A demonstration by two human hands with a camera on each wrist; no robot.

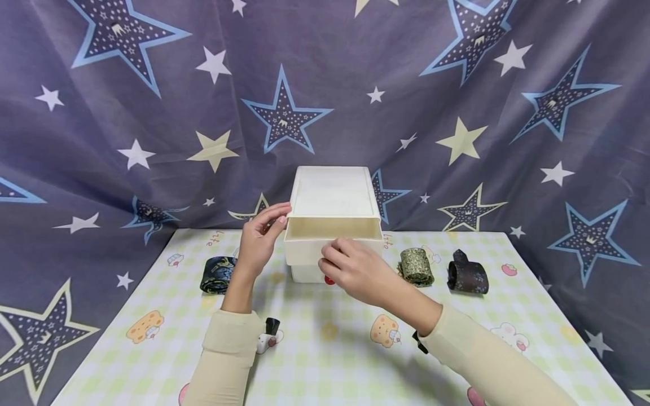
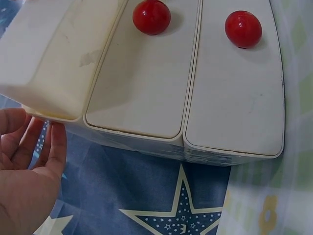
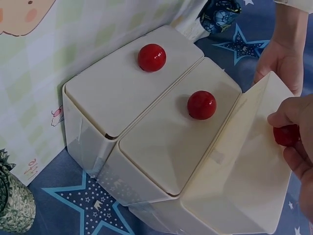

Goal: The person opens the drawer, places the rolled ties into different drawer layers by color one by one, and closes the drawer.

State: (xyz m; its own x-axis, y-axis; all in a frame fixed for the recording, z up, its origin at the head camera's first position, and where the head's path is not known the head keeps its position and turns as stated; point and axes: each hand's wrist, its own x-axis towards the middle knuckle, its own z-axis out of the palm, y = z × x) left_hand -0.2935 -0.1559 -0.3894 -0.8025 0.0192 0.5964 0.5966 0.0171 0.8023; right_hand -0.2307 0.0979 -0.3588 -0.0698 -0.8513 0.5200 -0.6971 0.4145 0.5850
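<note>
A small white drawer unit (image 1: pixel 332 192) with three stacked drawers stands at the back of the table. Its top drawer (image 3: pixel 257 166) is pulled partway out, while the middle drawer (image 2: pixel 142 83) and bottom drawer (image 2: pixel 234 98) sit closed. Thumb and fingers of my right hand (image 1: pixel 360 270) pinch the top drawer's red knob (image 3: pixel 285 135). On the unit's left side, my left hand (image 1: pixel 259 242) rests its fingertips by the upper edge, fingers loosely extended. From the head view, part of the open drawer's inside shows as pale and bare.
A rolled dark blue patterned tie (image 1: pixel 218 275) lies left of the unit. To the right are a rolled green patterned tie (image 1: pixel 416 267) and a rolled dark tie (image 1: pixel 467 274). A checked cloth (image 1: pixel 304 361) covers the table; a star-printed curtain (image 1: pixel 335 51) hangs behind.
</note>
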